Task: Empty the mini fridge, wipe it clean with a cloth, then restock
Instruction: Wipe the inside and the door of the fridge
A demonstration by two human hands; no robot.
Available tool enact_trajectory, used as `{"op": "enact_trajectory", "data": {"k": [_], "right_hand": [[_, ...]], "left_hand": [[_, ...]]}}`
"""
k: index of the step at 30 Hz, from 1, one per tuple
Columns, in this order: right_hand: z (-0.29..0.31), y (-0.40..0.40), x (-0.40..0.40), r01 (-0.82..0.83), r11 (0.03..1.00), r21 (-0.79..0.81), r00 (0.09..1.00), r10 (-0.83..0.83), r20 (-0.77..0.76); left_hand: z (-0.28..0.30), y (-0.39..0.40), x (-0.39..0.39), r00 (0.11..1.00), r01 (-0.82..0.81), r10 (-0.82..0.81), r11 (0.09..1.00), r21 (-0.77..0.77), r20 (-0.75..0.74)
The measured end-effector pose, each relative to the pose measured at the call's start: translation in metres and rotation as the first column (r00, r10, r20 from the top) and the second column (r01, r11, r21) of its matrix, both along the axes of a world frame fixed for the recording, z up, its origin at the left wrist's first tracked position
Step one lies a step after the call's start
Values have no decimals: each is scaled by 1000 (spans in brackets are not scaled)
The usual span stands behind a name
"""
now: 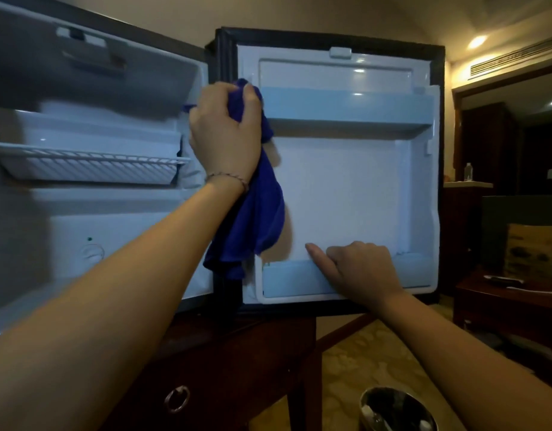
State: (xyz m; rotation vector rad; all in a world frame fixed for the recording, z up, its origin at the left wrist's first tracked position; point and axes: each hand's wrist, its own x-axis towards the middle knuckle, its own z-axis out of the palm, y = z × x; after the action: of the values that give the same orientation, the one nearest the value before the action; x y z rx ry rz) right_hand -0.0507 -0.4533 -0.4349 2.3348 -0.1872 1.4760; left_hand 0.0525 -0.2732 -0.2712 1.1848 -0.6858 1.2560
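Observation:
The mini fridge stands open, its white interior point(113, 213) on the left with a wire shelf point(88, 160) that holds nothing. The open door point(346, 188) faces me on the right, and both its shelves hold nothing. My left hand point(225, 129) grips a bunched blue cloth point(256, 219) against the door's upper left corner, near the hinge, and the rest of the cloth hangs down. My right hand point(358, 269) rests with curled fingers on the rail of the lower door shelf point(287, 281), thumb stretched left.
The fridge sits on a dark wooden cabinet point(231, 368) with a ring drawer pull point(176, 398). A round bin point(396, 412) stands on the patterned carpet below. At right are a low dark table point(511, 303), a cardboard box point(529, 250) and a water bottle point(469, 172).

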Motion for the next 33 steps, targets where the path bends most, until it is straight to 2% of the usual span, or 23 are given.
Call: {"op": "enact_trajectory", "data": {"k": [4,10,14,17,20,22,23,24,26,28,29,30,33], "right_hand": [[-1,7,-3,16,1000,-19,1000,-16,-13],[-1,10,-10,81,995,-66,976,-93,-199],[-2,13,-12,158,982,-107,961,-178,-213],[3,33,-23,367,918,-151,872,-396,-288],[0,34,-24,299,927,-227,909,-349,-229],[1,38,-26,358,909,-214,862,-410,-297],[2,41,-26,377,902,-211,865,-424,-269],[3,43,-25,357,915,-188,876,-398,-274],[-2,37,-20,312,940,-134,923,-334,-189],[-2,34,-19,279,945,-171,941,-304,-147],[2,38,-23,320,926,-200,916,-357,-183],[2,40,-26,328,929,-171,904,-361,-227],[-5,26,-15,229,970,-78,927,-242,-285]], "left_hand": [[-64,4,-6,999,37,-35,999,32,-39],[-158,13,-16,994,75,-68,994,75,-86],[-186,19,-22,988,120,-112,990,73,-106],[-202,21,-23,966,186,-173,981,55,-190],[-212,23,-30,921,275,-267,961,-14,-283],[-210,26,-35,888,324,-324,944,-57,-325],[-205,27,-37,875,345,-347,936,-69,-336],[-198,29,-38,866,364,-366,929,-74,-341],[-172,30,-34,875,370,-373,926,-70,-310],[-139,29,-29,906,342,-345,938,-56,-246],[-121,28,-28,919,326,-329,944,-49,-217],[-100,26,-26,931,313,-315,949,-41,-186],[-25,24,-21,954,284,-282,959,3,-104]]}}
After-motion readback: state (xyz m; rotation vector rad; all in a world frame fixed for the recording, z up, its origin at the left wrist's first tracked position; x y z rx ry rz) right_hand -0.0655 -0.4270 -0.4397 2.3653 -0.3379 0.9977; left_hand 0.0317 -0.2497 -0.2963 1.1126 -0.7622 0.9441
